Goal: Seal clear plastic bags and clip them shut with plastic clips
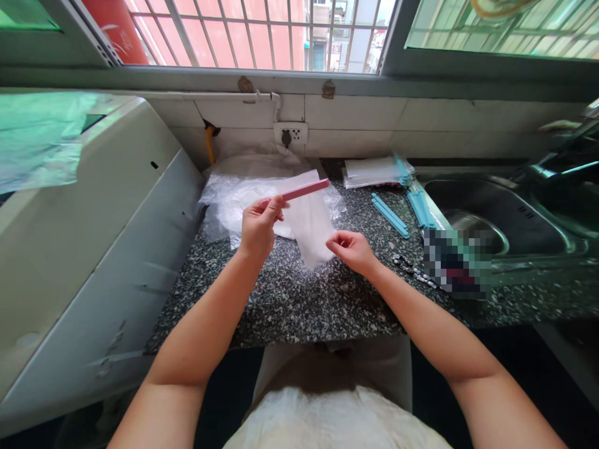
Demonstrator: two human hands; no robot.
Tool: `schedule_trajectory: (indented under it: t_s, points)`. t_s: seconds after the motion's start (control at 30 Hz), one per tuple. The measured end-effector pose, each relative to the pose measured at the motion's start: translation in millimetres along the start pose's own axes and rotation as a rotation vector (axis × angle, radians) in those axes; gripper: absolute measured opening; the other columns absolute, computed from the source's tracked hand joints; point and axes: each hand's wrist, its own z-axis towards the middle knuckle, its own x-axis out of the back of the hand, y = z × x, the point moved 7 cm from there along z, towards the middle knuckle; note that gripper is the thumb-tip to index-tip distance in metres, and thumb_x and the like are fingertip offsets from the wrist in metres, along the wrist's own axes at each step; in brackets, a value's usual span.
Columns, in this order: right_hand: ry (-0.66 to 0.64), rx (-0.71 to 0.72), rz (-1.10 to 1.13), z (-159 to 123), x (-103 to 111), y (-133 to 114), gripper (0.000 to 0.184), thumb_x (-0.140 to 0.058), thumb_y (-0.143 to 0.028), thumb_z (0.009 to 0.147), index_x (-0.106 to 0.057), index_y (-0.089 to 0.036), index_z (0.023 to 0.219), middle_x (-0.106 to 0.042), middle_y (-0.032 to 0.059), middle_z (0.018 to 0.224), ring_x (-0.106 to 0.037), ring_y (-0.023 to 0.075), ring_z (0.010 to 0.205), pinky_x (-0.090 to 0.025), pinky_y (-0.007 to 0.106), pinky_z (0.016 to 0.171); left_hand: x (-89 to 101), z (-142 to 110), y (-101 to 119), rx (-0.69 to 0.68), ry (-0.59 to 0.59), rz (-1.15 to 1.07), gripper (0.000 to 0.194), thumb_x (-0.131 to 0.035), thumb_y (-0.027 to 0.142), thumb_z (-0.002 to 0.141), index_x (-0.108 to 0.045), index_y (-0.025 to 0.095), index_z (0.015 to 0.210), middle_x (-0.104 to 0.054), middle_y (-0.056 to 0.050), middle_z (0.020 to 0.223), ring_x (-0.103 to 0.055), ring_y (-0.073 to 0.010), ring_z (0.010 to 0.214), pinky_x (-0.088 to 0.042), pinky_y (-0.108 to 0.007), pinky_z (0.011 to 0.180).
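Note:
My left hand [258, 229] is closed around one end of a flat pink stick [307, 189], thumb on top, and the stick points to the right. Just below and behind the stick hangs a translucent white plastic bag [309, 227]. My right hand [354, 251] pinches the lower right edge of this bag between thumb and fingers. Whether the left fingers also grip the bag is hidden. Behind my hands, a pile of clear plastic bags [243, 184] lies on the speckled counter [299, 305].
Several light blue flat sticks [390, 215] lie right of my hands, with more blue sticks [420, 209] by the metal sink [505, 218]. A stack of clear sleeves [374, 172] lies near the wall socket [291, 133]. A blurred dark item [456, 268] sits at right. A white appliance [126, 206] stands left.

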Motion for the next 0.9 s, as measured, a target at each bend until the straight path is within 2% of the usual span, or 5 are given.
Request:
schedule_trajectory:
  t_s: [0.47, 0.9]
  points:
    - [-0.014, 0.027, -0.066, 0.3, 0.0, 1.2, 0.023, -0.058, -0.036, 0.072, -0.056, -0.017, 0.059, -0.052, -0.0017, 0.054, -0.043, 0.0085, 0.052, -0.035, 0.023, 0.052, 2.6, 2.1, 5.0, -0.030, 0.031, -0.038, 0.022, -0.075, 0.024, 0.066, -0.061, 0.017, 0.051, -0.061, 0.003, 0.049, -0.044, -0.0019, 0.039, -0.038, -0.015, 0.042]
    - [-0.039, 0.061, -0.152, -0.1, 1.5, -0.3, 0.026, -0.057, -0.037, 0.074, -0.056, -0.017, 0.057, -0.051, -0.0023, 0.052, -0.040, 0.0078, 0.050, -0.034, 0.024, 0.053, 5.9, 3.9, 6.1, -0.055, 0.053, 0.048, 0.023, -0.071, 0.026, 0.072, -0.059, 0.017, 0.054, -0.061, 0.003, 0.053, -0.045, -0.0032, 0.041, -0.039, -0.018, 0.046]
